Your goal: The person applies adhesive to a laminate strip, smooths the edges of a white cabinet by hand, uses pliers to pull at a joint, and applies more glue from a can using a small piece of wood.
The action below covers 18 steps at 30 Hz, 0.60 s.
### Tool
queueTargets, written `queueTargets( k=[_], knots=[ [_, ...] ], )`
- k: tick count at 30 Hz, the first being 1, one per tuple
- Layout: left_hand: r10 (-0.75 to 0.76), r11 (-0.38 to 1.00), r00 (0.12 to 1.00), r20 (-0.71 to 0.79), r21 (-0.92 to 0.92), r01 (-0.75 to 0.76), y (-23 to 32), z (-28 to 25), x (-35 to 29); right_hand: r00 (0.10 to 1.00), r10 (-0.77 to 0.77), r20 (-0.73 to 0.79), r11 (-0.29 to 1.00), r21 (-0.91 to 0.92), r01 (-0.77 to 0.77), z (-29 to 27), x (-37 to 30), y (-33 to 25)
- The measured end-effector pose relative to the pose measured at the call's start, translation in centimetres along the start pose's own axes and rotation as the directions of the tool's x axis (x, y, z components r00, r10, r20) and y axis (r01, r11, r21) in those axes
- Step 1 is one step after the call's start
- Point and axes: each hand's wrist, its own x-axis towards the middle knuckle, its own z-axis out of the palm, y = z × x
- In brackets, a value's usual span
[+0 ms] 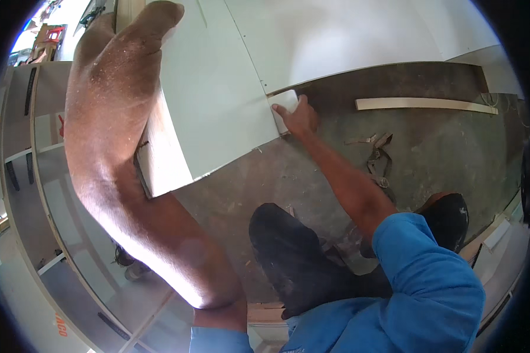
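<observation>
A large pale panel [212, 112] with a bare wood edge lies in front of me. My left hand [115, 70] is at its upper left, very large in view; the thumb lies toward the panel's face and the fingers go round the wooden edge, their tips hidden. A line of small dark marks runs along a seam near the panel's right side. At its near right corner, my right hand [303, 117] grips a small white rectangular block [285, 101], thumb on top and fingers on the right side. The block sits against the panel's corner.
A light wooden strip [427, 105] lies to the right, beside a dark brown band [388, 76] under a white board [347, 35]. A worn strap-like item [380, 156] is on the dusty floor [247, 182]. An open-fronted cabinet frame [41, 147] stands at left.
</observation>
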Motion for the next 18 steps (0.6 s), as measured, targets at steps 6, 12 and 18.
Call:
queueTargets(
  k=[6,12,18],
  knots=[
    [0.076,0.995,0.997,-0.001,-0.058,-0.076,1.4,0.6,0.5,1.000,-0.018,0.015,0.986,0.167,0.015,0.7,-1.0,6.2],
    [0.110,0.994,0.994,-0.018,-0.021,-0.110,1.1,0.5,0.8,0.996,0.083,-0.043,0.876,0.479,-0.053,-2.9,0.4,10.5],
    [0.214,0.977,0.977,-0.016,0.004,-0.214,-0.4,0.0,1.7,0.950,0.264,0.166,0.751,0.583,-0.311,-4.3,0.8,13.6]
  ],
)
